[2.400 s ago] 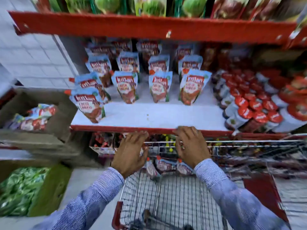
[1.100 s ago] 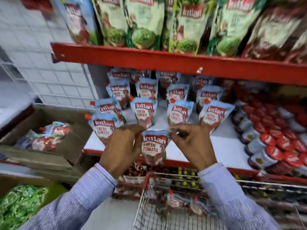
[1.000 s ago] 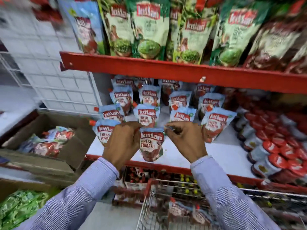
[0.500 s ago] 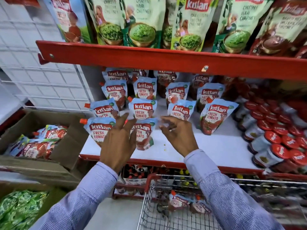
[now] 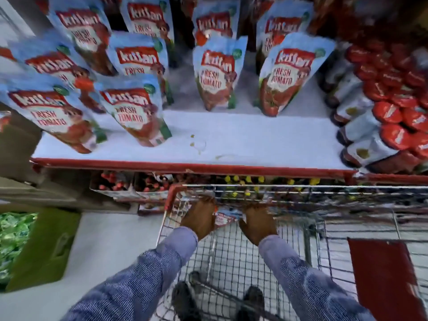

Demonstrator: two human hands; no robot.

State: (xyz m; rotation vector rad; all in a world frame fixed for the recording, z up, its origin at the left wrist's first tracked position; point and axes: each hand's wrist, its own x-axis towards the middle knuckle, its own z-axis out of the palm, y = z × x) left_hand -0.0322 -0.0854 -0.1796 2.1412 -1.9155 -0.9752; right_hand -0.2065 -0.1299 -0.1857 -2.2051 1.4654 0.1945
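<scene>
Both my hands are down inside the far end of a wire shopping cart (image 5: 231,258). My left hand (image 5: 199,220) and my right hand (image 5: 257,224) sit on either side of a blue-and-red tomato pouch (image 5: 224,219) and hold it by its edges. The fingers point down and away, mostly hidden behind the backs of the hands. On the white shelf (image 5: 243,144) above stand rows of the same pouches; the newest one (image 5: 136,112) stands at the front left beside another (image 5: 53,117).
Red-capped jars (image 5: 384,117) lie stacked at the shelf's right end. The shelf's red front lip (image 5: 190,166) runs just beyond the cart rim. A green box (image 5: 44,249) of green packets stands on the floor at left. A red panel (image 5: 382,274) hangs on the cart's right side.
My hands let go of the pouch set on the shelf's front left, dropped into the cart, and now hold another pouch. The view has tilted down towards the cart.
</scene>
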